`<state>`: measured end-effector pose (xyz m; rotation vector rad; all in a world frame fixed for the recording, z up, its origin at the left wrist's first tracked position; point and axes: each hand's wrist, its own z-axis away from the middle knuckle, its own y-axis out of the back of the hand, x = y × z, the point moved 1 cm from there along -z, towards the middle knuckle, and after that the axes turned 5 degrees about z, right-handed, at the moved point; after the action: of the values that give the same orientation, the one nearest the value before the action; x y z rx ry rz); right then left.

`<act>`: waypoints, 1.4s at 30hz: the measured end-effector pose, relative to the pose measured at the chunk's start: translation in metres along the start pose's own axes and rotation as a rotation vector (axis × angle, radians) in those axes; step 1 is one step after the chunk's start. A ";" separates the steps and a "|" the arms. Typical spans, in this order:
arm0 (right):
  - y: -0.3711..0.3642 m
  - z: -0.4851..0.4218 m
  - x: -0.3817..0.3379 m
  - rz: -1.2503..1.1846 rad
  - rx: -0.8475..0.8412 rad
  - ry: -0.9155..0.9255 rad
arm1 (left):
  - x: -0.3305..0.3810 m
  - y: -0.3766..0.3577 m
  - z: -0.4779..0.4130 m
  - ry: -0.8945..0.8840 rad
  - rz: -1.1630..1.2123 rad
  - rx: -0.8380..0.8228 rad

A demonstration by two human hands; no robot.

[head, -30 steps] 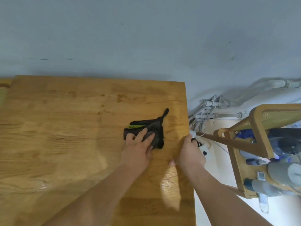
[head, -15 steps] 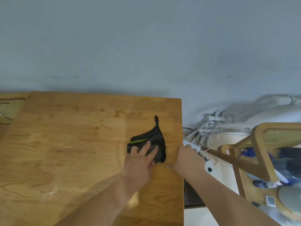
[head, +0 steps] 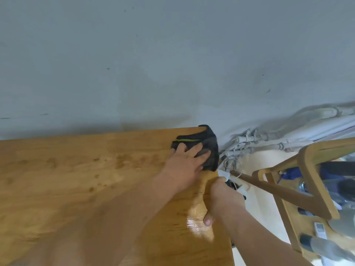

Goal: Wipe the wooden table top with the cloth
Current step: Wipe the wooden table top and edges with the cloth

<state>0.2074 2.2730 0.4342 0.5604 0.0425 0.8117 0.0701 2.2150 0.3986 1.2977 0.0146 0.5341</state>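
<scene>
The wooden table top (head: 80, 181) fills the lower left, its far edge against a grey wall. A dark cloth (head: 208, 144) with a thin yellow-green stripe lies at the table's far right corner, partly hanging over the right edge. My left hand (head: 187, 160) presses flat on the cloth, fingers spread. My right hand (head: 221, 200) grips the table's right edge, thumb on top and fingers curled under out of sight. A wet sheen shows on the wood near my right thumb.
White pipes and cables (head: 247, 144) run along the wall base right of the table. A wooden rack (head: 311, 189) holding bottles and other items stands on the pale floor at the right.
My left hand has pushed the cloth away from me to the far right corner, where it now overhangs the edge. My right hand stays on the table's right edge.
</scene>
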 end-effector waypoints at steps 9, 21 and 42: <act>-0.001 0.005 -0.002 -0.139 0.031 -0.062 | -0.046 0.013 -0.015 0.247 0.117 0.122; -0.013 0.014 0.007 0.006 0.150 0.028 | -0.020 -0.015 0.049 0.171 0.123 0.138; -0.042 0.069 0.049 -0.370 0.420 0.342 | 0.025 -0.051 0.175 0.049 0.111 0.037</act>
<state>0.2866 2.2521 0.4808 0.7747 0.6259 0.5271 0.1644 2.0569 0.4097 1.3265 -0.0072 0.6629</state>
